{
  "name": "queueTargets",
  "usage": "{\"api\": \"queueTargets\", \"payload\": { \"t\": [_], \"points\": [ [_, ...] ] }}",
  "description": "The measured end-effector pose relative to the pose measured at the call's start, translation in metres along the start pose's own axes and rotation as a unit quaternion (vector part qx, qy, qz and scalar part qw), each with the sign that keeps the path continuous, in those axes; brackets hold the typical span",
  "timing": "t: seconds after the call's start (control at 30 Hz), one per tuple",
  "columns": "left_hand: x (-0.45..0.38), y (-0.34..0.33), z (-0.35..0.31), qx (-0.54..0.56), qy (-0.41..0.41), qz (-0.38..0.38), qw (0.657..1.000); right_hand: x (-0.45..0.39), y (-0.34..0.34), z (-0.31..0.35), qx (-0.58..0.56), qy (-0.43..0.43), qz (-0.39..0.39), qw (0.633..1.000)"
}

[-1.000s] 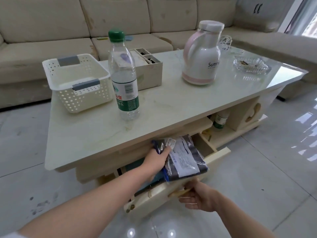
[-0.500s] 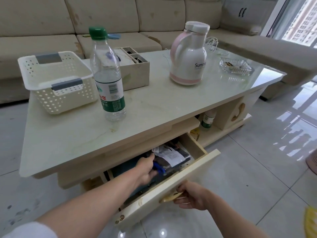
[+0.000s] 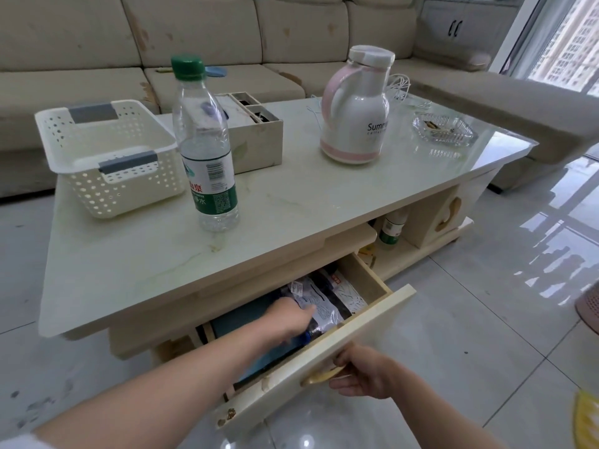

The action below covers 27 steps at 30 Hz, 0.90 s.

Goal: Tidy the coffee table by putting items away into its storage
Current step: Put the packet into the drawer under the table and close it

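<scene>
The left hand (image 3: 288, 320) presses flat, fingers spread, on the grey plastic parcel (image 3: 324, 306) lying inside the open cream wooden drawer (image 3: 324, 367). The right hand (image 3: 366, 372) pinches the drawer's gold handle (image 3: 321, 376). Pushing it shut early could trap those left fingers.

Bright, even daylight enters through the tall glazed window (image 3: 560, 37) at the upper right, where the view outside is washed pale. It throws white glare patches on the glossy grey floor tiles (image 3: 505, 286) and a soft sheen on the far right corner of the pale marble-look coffee table top (image 3: 291, 202). Shadows are faint. Wide-angle distortion bends lines near the edges, and the left hand (image 3: 288, 319) in the drawer is slightly motion-blurred
</scene>
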<state>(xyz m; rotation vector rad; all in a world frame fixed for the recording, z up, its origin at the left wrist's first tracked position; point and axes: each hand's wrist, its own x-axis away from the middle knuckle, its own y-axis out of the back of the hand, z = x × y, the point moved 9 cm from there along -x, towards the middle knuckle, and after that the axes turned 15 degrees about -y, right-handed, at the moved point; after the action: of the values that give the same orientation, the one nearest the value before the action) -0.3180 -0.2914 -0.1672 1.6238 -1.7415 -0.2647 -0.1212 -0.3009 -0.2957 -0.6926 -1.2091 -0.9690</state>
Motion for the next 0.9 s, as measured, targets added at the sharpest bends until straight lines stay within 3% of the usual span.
{"api": "queueTargets", "payload": {
  "t": [0.03,0.1,0.17,0.23,0.27,0.37,0.57,0.7,0.8,0.9],
  "points": [
    [0.007,0.003,-0.026,-0.067,-0.062,0.015,0.996,0.001,-0.001,0.001,0.004,-0.001,0.002,1.0],
    [0.029,0.023,-0.086,-0.16,-0.231,-0.043,0.959,0.003,-0.004,0.003,0.017,0.001,0.0,1.0],
    [0.061,0.054,-0.138,-0.236,-0.39,-0.132,0.88,0.005,-0.005,0.007,0.022,0.005,-0.007,1.0],
    [0.079,0.079,-0.158,-0.346,-0.454,-0.202,0.796,0.007,-0.006,0.012,0.018,0.013,-0.015,1.0],
    [0.079,0.091,-0.157,-0.386,-0.445,-0.22,0.777,0.008,-0.007,0.014,0.014,0.016,-0.02,1.0],
    [0.066,0.115,-0.133,-0.425,-0.381,-0.212,0.793,0.011,-0.012,0.026,0.013,0.031,-0.037,0.999],
    [0.056,0.122,-0.124,-0.407,-0.39,-0.192,0.803,0.019,-0.035,0.066,-0.005,0.088,-0.057,0.995],
    [0.057,0.123,-0.123,-0.393,-0.382,-0.183,0.816,0.026,-0.055,0.095,-0.075,0.118,-0.005,0.99],
    [0.059,0.121,-0.124,-0.411,-0.387,-0.174,0.807,0.033,-0.071,0.114,-0.134,0.127,0.062,0.981],
    [0.059,0.12,-0.124,-0.417,-0.388,-0.167,0.805,0.035,-0.08,0.123,-0.15,0.131,0.081,0.977]
  ]
}}
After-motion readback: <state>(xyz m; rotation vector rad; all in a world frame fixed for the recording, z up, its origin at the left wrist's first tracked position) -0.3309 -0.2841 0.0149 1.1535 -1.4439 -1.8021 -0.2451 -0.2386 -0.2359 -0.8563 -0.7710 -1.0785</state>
